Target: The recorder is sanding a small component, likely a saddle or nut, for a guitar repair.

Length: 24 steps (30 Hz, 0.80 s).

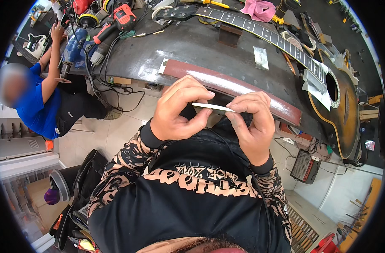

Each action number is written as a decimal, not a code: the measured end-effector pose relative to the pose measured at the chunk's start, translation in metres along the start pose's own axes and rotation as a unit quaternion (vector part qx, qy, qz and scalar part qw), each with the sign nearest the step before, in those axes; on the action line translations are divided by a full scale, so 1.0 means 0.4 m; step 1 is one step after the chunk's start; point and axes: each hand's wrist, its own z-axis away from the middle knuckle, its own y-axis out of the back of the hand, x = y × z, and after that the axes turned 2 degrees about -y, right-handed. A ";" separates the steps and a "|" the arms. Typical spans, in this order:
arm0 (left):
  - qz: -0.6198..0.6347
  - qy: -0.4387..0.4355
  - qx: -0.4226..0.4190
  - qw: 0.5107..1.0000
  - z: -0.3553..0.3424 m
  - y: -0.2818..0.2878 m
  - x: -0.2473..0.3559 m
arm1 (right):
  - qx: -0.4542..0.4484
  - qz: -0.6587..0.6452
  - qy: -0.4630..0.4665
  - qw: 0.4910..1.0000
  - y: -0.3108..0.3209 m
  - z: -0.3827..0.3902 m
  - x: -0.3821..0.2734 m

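Head view. The left hand (177, 111) and the right hand (252, 122) are both closed in a pinch on a thin white strip (212, 107), each gripping one end between thumb and fingertips; the strip spans level between them, just above the person's chest. Just beyond the hands lies a long reddish-brown sanding block (230, 86) on the dark table (192, 46). Farther beyond the right hand rests an acoustic guitar (340, 105). Well beyond the left hand, another person's hand (57, 31) reaches toward power tools (116, 21).
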 end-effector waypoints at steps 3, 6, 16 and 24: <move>0.012 0.006 0.002 1.000 0.002 -0.001 -0.001 | 0.005 0.005 0.002 1.000 0.000 0.000 -0.003; 0.016 0.005 0.006 1.000 0.000 -0.001 0.000 | 0.004 0.008 0.001 1.000 0.002 0.001 -0.003; 0.020 0.027 0.037 0.999 -0.001 0.008 0.005 | 0.012 0.018 0.004 1.000 0.009 0.000 -0.002; 0.025 0.036 0.046 0.998 0.007 0.007 0.002 | 0.017 0.025 0.003 1.000 0.009 0.004 0.001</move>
